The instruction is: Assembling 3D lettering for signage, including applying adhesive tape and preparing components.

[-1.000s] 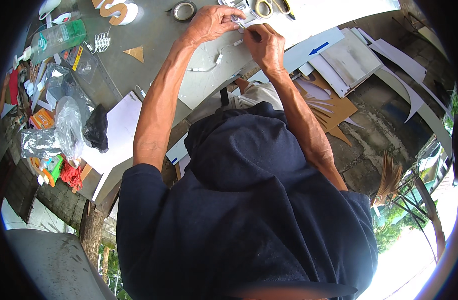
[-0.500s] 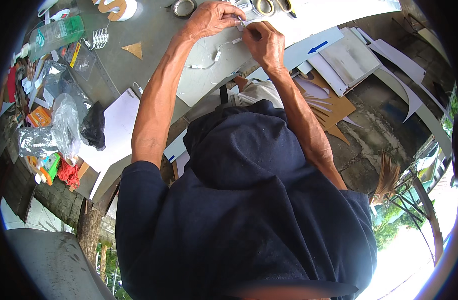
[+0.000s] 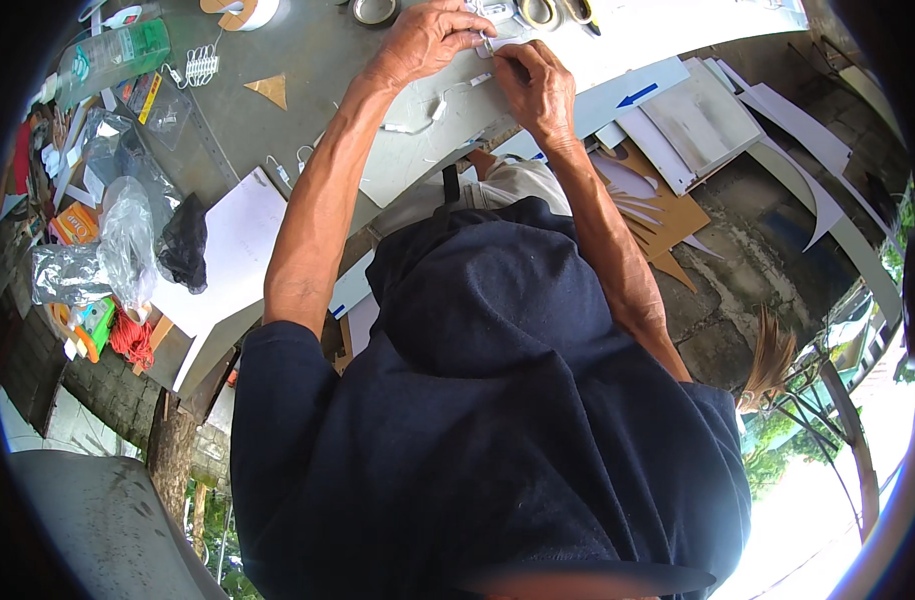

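Near the top of the head view, my left hand (image 3: 430, 42) pinches a small, thin, light-coloured piece (image 3: 487, 44) between thumb and fingertips. Close beside it, my right hand (image 3: 538, 90) is closed, its thumb and finger pressed together at the piece's lower end. What the right fingers grip is too small to make out. Below the hands, several small white modules (image 3: 421, 127) joined by thin white wire lie on a pale sheet (image 3: 398, 172). Just beyond the fingers are a roll of tape (image 3: 538, 14) and black-handled scissors (image 3: 580, 12).
Another tape roll (image 3: 376, 10) and a bundle of white modules (image 3: 203, 66) lie on the grey table (image 3: 308, 60). At left are a green-tinted bottle (image 3: 118, 62), plastic bags (image 3: 128, 235) and red string (image 3: 131, 340). Cut boards (image 3: 693, 120) are stacked at right.
Both hands stay close together at the small piece, with only slight shifts of the fingers. The right hand sits slightly lower and further right; the whole view has shifted a little.
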`<state>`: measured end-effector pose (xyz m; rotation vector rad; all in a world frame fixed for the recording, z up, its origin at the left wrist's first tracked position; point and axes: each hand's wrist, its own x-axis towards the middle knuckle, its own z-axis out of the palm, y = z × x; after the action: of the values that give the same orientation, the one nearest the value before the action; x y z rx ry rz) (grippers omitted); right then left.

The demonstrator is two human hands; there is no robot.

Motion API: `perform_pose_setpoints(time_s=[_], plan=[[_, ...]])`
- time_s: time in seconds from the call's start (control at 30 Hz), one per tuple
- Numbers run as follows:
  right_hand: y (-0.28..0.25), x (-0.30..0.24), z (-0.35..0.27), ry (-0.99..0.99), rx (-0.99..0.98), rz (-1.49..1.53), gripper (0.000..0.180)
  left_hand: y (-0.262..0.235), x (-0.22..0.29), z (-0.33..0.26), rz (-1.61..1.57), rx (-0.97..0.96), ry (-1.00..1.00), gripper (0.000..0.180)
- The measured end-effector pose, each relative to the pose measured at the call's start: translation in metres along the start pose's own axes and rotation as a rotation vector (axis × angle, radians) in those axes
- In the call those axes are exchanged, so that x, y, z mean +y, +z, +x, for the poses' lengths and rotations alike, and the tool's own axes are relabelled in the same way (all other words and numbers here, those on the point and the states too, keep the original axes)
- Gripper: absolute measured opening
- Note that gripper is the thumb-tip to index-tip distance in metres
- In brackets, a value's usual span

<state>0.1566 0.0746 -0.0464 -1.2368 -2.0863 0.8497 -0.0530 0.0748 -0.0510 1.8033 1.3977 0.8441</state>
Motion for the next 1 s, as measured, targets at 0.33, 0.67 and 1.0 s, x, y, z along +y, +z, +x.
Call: perform_pose_setpoints(time_s=[0.33, 0.67, 1.0], plan=[[-0.025, -0.002, 0.021, 0.271, -0.184, 0.196, 0.022, 0.033, 0.041, -0.033, 0.39, 0.428, 0.034, 0.023], [-0.022, -0.004, 0.008, 0.127, -0.129, 0.176, 0.029, 0.048, 0.044, -0.033, 0.536, 0.613, -0.04, 0.024], [-0.02, -0.003, 0.005, -0.023, -0.041, 0.04, 0.017, 0.047, 0.05, -0.036, 0.519, 0.567, -0.075, 0.029]])
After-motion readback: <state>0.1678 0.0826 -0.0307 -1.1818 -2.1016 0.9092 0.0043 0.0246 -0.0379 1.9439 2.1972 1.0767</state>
